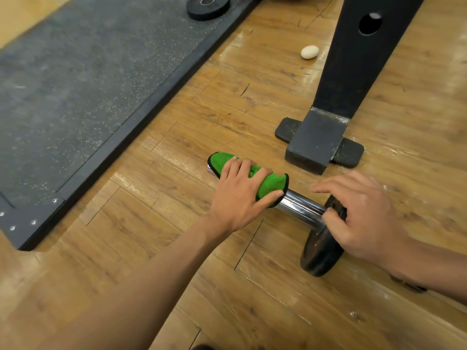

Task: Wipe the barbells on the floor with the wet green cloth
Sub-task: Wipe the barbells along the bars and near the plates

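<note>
Two hands (240,195) (364,215), one cloth (267,183), one barbell (300,205), two plates (321,251) (208,8) (both black), one pale lump (309,52), maybe chalk.

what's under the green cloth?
The chrome barbell sleeve, bare from the green cloth to the black weight plate. The left hand grips the cloth round it; the wrapped stretch is hidden.

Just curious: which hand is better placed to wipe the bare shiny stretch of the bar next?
Probably the left hand: it grips the green cloth around the chrome barbell sleeve; the right hand rests on the black weight plate.
</note>
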A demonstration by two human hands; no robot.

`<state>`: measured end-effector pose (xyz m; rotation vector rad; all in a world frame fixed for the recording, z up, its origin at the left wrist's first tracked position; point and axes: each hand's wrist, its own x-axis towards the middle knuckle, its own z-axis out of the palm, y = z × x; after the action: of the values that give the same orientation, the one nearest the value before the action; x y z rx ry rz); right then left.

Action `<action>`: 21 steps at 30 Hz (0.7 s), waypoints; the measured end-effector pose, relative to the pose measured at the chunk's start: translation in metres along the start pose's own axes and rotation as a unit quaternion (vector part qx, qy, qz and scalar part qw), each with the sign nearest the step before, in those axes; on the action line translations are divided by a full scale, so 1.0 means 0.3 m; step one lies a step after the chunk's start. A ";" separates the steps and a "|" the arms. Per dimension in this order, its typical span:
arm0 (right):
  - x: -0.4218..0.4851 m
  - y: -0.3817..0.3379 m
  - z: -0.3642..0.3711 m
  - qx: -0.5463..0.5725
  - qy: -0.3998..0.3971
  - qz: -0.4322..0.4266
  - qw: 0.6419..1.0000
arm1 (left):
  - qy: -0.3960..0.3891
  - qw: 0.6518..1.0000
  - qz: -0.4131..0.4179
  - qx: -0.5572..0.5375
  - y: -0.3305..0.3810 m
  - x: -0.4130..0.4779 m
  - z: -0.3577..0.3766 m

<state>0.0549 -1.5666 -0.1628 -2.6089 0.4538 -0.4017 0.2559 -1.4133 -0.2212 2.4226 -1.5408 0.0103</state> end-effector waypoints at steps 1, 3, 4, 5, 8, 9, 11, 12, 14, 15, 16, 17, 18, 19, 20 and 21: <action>-0.002 -0.002 0.002 -0.003 -0.001 -0.002 1.000 | -0.003 1.000 0.002 0.001 -0.004 -0.002 -0.005; 0.002 -0.003 0.003 -0.004 -0.006 -0.001 1.000 | -0.015 1.000 0.014 -0.003 0.009 -0.006 -0.016; 0.007 -0.004 0.001 -0.001 -0.008 0.002 1.000 | -0.027 0.999 0.031 -0.006 0.037 -0.006 -0.017; 0.012 -0.003 -0.001 0.001 -0.009 0.005 1.000 | -0.040 0.998 0.056 -0.009 0.077 -0.009 -0.013; 0.015 -0.004 -0.006 -0.003 -0.011 0.006 1.000 | -0.056 0.988 0.142 -0.026 0.211 -0.041 0.031; 0.014 -0.005 -0.007 -0.007 -0.012 0.005 1.000 | -0.052 0.985 0.160 -0.033 0.228 -0.047 0.042; 0.012 -0.007 -0.005 -0.012 -0.014 0.002 1.000 | -0.048 0.983 0.176 -0.038 0.217 -0.043 0.041; 0.013 -0.005 -0.005 -0.012 -0.014 0.004 1.000 | -0.049 0.981 0.184 -0.037 0.202 -0.032 0.035; 0.017 0.001 -0.007 -0.005 -0.014 0.011 1.000 | -0.052 0.979 0.193 -0.036 0.176 -0.015 0.025; 0.017 0.001 -0.008 -0.001 -0.013 0.013 1.000 | -0.052 0.980 0.184 -0.050 0.171 -0.009 0.021; 0.017 0.000 -0.010 0.002 -0.010 0.015 1.000 | -0.048 0.982 0.164 -0.084 0.174 -0.005 0.014; 0.017 -0.002 -0.009 0.006 -0.005 0.015 1.000 | -0.037 0.981 0.133 -0.139 0.187 -0.004 0.004; 0.015 -0.005 -0.008 0.012 0.000 0.016 1.000 | -0.025 0.973 0.093 -0.211 0.203 -0.001 -0.008; 0.011 -0.008 -0.009 0.019 0.004 0.022 1.000 | -0.021 0.956 0.056 -0.288 0.221 0.001 -0.022; 0.008 -0.010 -0.008 0.027 0.004 0.030 0.999 | -0.023 0.938 0.029 -0.345 0.235 0.002 -0.037; 0.006 -0.010 -0.008 0.035 0.003 0.037 0.999 | -0.031 0.925 0.016 -0.378 0.243 0.003 -0.050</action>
<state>0.0563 -1.5656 -0.1588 -2.5168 0.5259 -0.3931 0.1933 -1.4397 -0.1905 1.7877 -1.2774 -0.5547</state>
